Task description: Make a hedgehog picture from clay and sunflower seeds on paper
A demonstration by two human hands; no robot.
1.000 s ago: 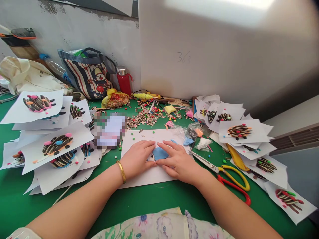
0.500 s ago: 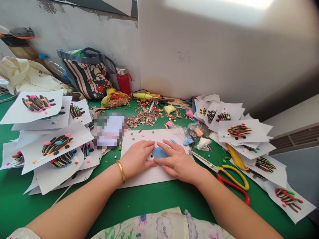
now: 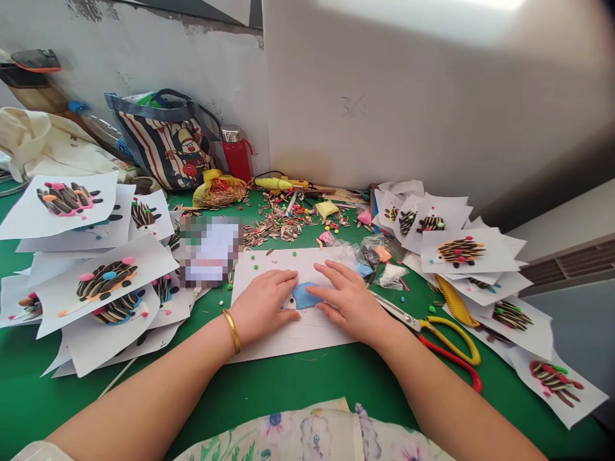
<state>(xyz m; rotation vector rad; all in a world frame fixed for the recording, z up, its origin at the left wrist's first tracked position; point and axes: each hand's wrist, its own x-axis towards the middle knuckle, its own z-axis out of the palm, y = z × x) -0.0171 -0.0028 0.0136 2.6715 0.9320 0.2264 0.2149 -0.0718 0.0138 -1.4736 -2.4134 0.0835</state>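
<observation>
Clay [image 3: 303,294] pressing is the step in hand, as we read it: a blue lump is being flattened onto a white sheet [image 3: 288,342]. The clay sits between the two sets of fingers and touches both.

Left hand [image 3: 262,307]: palm down, fingers loosely extended, tips at the clay's left end. Right hand [image 3: 353,304]: flat too, fingers slightly spread over the clay's right side. Neither hand grips anything. A small pale bit with a dark dot sits just under the left fingertips.

Next move, our judgement: it calls for even downward pressure with the sheet pinned, or the clay could skid on the paper.

Green worktop [image 3: 288,384], cluttered:
- seeds [image 3: 269,230] scattered just beyond the fingers
- scissors [image 3: 446,342] just right of the right fingers
- finished sheets with seed-covered figures stacked well left [image 3: 103,278] and well right [image 3: 464,251]
- striped bag [image 3: 166,144] and red flask [image 3: 236,157] far beyond the left fingers, against a rough grey wall [image 3: 144,57]

A pale panel [image 3: 408,96] closes off the back right.
</observation>
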